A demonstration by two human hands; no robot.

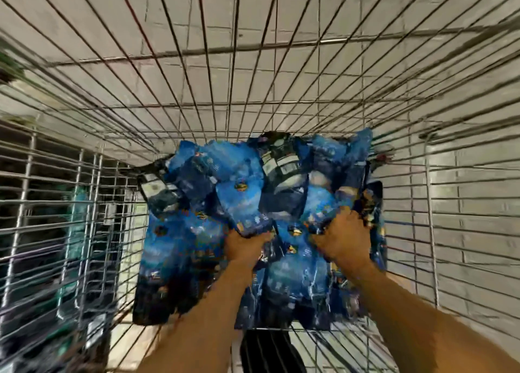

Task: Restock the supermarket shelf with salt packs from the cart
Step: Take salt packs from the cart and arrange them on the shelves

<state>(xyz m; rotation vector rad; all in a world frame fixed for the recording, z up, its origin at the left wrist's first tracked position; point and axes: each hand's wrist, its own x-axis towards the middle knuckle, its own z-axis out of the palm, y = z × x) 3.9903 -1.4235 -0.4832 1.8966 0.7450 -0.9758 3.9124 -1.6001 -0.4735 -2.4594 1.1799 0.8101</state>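
Observation:
Several blue salt packs (197, 248) lie heaped in the bottom of a wire cart (253, 102), seen from above. Both my arms reach down into the heap. My left hand (242, 246) grips the lower edge of a blue pack (242, 203) near the middle of the pile. To its right, my right hand (343, 237) holds another blue pack (323, 201) with its fingers curled into the wrapper. The frame is blurred, so the labels cannot be read.
The cart's wire walls rise on all sides of the heap. Through the mesh I see a pale tiled floor (281, 20). Dark shelving with greenish goods (70, 203) shows beyond the left wall. A dark ribbed part (267, 350) sits at the near end.

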